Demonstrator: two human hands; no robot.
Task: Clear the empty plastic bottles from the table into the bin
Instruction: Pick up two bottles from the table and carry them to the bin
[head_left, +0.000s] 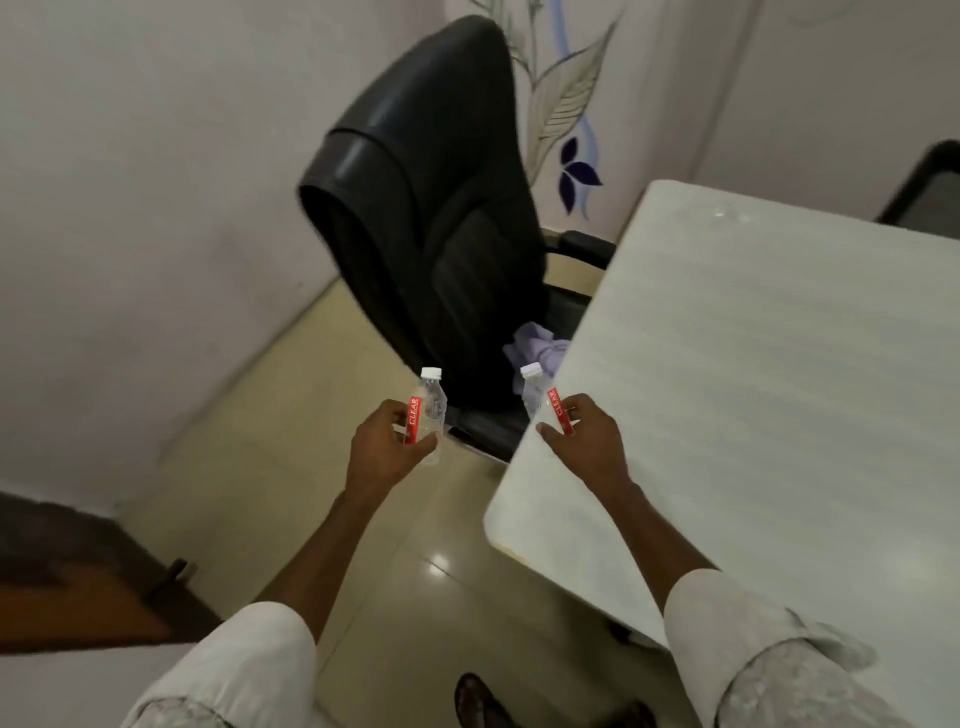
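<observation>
My left hand (382, 451) grips a small clear plastic bottle (429, 402) with a white cap and a red label, held upright over the floor left of the table. Closed around a second bottle (540, 397) of the same kind, my right hand (584, 441) hovers at the near left corner of the white table (769, 395). Both bottles look empty. No bin is in view.
A black office chair (431, 208) stands ahead between the wall and the table, with a lilac cloth (535, 351) on its seat. Tiled floor (291, 452) stretches to the left. A brown wooden piece (78, 577) sits low left. Another dark chair (930, 187) is at far right.
</observation>
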